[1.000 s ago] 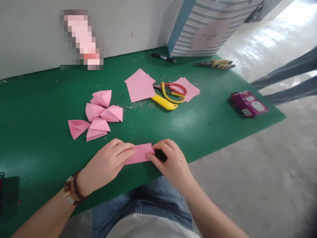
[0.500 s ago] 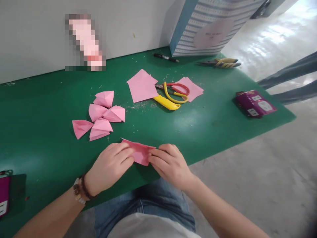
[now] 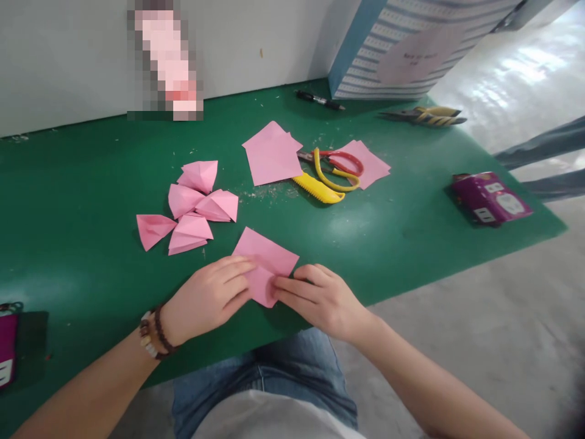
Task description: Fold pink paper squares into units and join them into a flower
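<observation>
A creased sheet of pink paper point(image 3: 267, 250) lies near the table's front edge, its far part spread out. My left hand point(image 3: 212, 292) has its fingers closed on the sheet's left side, and a beaded bracelet circles that wrist. On the right side my right hand point(image 3: 320, 299) pinches the same sheet near its near corner; the thumbs are mostly hidden. Several folded pink paper pieces point(image 3: 192, 231) sit in a cluster beyond my left hand. Flat pink paper pieces point(image 3: 273, 155) lie farther back.
Scissors point(image 3: 340, 174) with red and yellow handles lie by a yellow cutter point(image 3: 320, 188). A black pen point(image 3: 320, 100) and pliers point(image 3: 425, 116) are near the striped box point(image 3: 402, 55). A purple packet point(image 3: 493, 198) sits on the green table point(image 3: 402, 250) at right.
The pink sheet was folded up along its far edge and now lies opened out, its far part flat on the table. Both hands stay on it. The camera view has shifted slightly.
</observation>
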Available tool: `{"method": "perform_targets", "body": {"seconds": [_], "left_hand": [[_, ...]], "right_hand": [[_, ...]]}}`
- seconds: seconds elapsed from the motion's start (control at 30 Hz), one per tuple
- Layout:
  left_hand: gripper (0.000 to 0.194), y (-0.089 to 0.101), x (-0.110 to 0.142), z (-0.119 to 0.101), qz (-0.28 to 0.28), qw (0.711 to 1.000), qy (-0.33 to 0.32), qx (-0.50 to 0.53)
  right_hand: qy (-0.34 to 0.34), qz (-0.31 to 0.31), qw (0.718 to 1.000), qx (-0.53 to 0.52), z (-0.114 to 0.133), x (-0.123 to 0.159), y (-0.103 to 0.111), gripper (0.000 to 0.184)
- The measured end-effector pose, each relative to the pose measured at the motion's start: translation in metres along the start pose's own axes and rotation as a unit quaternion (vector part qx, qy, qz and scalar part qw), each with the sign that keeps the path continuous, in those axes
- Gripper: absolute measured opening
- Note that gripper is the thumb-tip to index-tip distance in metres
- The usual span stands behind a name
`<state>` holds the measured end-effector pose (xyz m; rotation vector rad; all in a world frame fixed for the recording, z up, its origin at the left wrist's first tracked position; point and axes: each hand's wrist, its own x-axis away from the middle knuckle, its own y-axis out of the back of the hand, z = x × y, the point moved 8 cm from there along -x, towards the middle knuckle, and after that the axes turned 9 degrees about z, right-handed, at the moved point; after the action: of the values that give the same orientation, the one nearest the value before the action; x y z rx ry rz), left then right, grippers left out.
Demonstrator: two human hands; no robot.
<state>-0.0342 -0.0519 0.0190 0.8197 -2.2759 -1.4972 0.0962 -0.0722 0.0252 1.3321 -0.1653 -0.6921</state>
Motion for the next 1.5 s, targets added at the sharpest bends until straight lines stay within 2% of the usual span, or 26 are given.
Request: {"method": "perform_targets", "body": {"seconds": [0.13, 0.3, 0.4, 0.5, 0.7, 0.97, 1.33, 1.5], "left_hand": [[0.023, 0.000, -0.002, 0.000, -0.001, 1.000, -0.011, -0.024], [0.021, 0.006, -0.004, -0.001, 0.011, 1.000, -0.028, 0.000], [0.021, 0.006, -0.004, -0.001, 0.015, 1.000, -0.027, 0.003], [0.020, 0.004, -0.002, -0.002, 0.021, 0.999, -0.036, -0.006], [0.032, 0.000, -0.002, -0.007, 0.036, 0.997, -0.049, -0.046], [0.034, -0.006, -0.001, -0.005, 0.067, 0.996, -0.031, -0.041], [0.033, -0.003, -0.001, -0.009, 0.055, 0.996, -0.041, -0.062], [0.035, -0.002, -0.002, -0.015, 0.052, 0.992, -0.080, -0.086]], "right_hand": [[-0.009, 0.004, 0.999, -0.039, -0.004, -0.006, 0.000, 0.019], [-0.111, -0.033, 0.988, -0.102, -0.017, -0.018, -0.001, 0.010], [-0.143, -0.039, 0.982, -0.115, -0.019, -0.021, -0.005, 0.007], [-0.152, -0.031, 0.980, -0.120, -0.019, -0.020, -0.008, 0.011], [-0.167, -0.030, 0.976, -0.136, -0.022, -0.019, -0.011, 0.015], [-0.176, -0.026, 0.974, -0.141, -0.024, -0.020, -0.012, 0.017], [-0.183, -0.023, 0.974, -0.129, -0.025, -0.021, -0.012, 0.018], [-0.174, -0.023, 0.977, -0.123, -0.025, -0.021, -0.013, 0.017]]}}
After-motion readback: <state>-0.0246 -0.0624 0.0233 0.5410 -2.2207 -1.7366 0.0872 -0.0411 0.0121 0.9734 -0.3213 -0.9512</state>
